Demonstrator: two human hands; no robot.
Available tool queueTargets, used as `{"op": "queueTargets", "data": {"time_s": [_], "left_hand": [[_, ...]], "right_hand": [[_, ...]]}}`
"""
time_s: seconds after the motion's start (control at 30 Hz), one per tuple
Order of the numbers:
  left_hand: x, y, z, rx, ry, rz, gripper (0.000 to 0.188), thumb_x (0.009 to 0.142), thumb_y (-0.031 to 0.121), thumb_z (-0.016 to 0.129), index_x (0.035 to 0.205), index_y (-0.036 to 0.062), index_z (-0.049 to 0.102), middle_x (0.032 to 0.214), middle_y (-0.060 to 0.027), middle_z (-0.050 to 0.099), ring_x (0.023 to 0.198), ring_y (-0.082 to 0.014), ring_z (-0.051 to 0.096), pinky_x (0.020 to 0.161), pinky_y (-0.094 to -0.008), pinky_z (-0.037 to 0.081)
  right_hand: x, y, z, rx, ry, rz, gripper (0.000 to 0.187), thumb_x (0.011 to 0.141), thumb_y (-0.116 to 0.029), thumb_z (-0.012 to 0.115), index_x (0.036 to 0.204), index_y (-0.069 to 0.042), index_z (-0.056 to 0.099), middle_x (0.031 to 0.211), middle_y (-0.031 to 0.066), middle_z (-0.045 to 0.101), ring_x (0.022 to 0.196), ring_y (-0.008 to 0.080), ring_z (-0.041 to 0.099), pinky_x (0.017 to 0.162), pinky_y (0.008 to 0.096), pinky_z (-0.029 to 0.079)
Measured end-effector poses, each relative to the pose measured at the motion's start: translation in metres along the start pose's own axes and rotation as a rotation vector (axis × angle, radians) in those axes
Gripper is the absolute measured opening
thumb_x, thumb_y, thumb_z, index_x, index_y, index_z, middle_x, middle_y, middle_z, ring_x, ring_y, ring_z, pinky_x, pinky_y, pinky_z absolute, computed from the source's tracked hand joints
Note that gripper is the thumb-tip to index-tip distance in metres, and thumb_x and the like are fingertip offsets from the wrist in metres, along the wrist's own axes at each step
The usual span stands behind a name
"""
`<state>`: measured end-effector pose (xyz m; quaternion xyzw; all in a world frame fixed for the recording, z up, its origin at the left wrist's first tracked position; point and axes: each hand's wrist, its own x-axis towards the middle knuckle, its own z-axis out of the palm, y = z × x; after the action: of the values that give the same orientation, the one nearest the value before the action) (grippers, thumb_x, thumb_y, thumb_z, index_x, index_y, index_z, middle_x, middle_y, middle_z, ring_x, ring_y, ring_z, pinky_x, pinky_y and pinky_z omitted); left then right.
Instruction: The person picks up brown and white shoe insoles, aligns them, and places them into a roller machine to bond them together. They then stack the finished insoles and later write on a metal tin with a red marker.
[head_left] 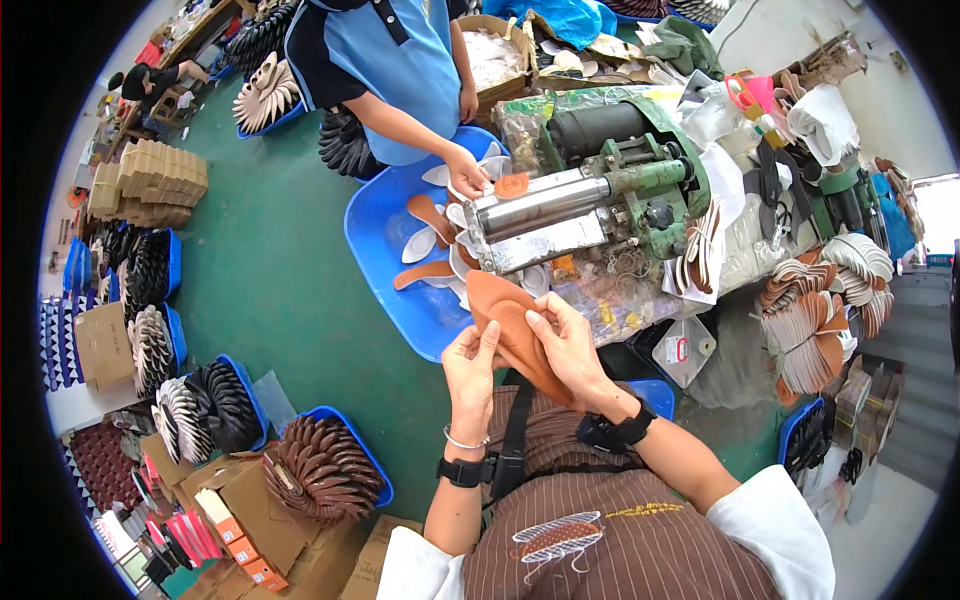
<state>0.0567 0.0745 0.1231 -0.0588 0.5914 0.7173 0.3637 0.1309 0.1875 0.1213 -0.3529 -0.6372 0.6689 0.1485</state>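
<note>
In front of my chest I hold a brown insole between both hands, tilted with its rounded end up; it may be more than one layer. My left hand pinches its left edge, and my right hand grips its right side with the thumb on top. Just beyond stands a green roller machine with a shiny metal roller. Under its near end, a blue tub holds several loose white and brown insoles. Across the tub, a co-worker's hand reaches to a brown piece at the roller.
The machine rests on a cluttered table. Bundled insoles are stacked at the right. On the green floor at the left stand blue tubs of coiled insoles, cardboard boxes and a stack of flat cardboard.
</note>
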Motion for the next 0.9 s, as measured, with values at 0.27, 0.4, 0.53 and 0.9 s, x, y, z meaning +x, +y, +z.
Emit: {"op": "queueTargets", "data": {"time_s": [0.27,0.4,0.53,0.9], "left_hand": [[-0.013,0.014,0.012,0.451,0.021,0.157,0.011,0.094,0.009,0.059,0.091,-0.0007,0.059,0.075,-0.0018,0.061,0.065,-0.0055,0.057,0.058,-0.0212,0.049],[-0.001,0.012,0.018,0.165,-0.198,0.189,0.028,0.092,0.012,0.062,0.117,-0.0013,0.057,0.1,-0.0068,0.065,0.082,-0.0092,0.062,0.058,-0.0214,0.052],[-0.016,-0.001,0.033,0.034,-0.319,-0.132,0.029,0.095,0.018,0.058,0.118,-0.0002,0.055,0.101,-0.0057,0.065,0.089,-0.0101,0.063,0.061,-0.0225,0.055],[-0.038,-0.01,0.056,0.281,-0.203,0.337,0.015,0.099,0.013,0.049,0.096,-0.0016,0.047,0.077,-0.0029,0.057,0.069,-0.0077,0.049,0.061,-0.0257,0.044]], "right_hand": [[-0.002,-0.014,-0.013,-0.241,0.079,-0.163,0.009,0.09,-0.007,0.059,0.092,0.002,0.055,0.069,0.0147,0.059,0.058,0.0166,0.053,0.057,0.0305,0.045],[0.006,-0.02,-0.018,-0.21,0.109,-0.163,0.013,0.096,-0.011,0.054,0.096,0.002,0.056,0.075,0.0055,0.061,0.074,0.0071,0.056,0.065,0.0258,0.048],[0.009,-0.031,-0.012,-0.171,0.244,-0.197,0.014,0.096,-0.012,0.054,0.094,0.002,0.055,0.077,0.0093,0.063,0.072,0.0122,0.059,0.065,0.028,0.048],[0.022,-0.04,-0.014,-0.146,0.388,-0.277,0.017,0.098,-0.016,0.053,0.096,0.0,0.055,0.077,0.0046,0.062,0.07,0.0059,0.052,0.061,0.0249,0.045]]}}
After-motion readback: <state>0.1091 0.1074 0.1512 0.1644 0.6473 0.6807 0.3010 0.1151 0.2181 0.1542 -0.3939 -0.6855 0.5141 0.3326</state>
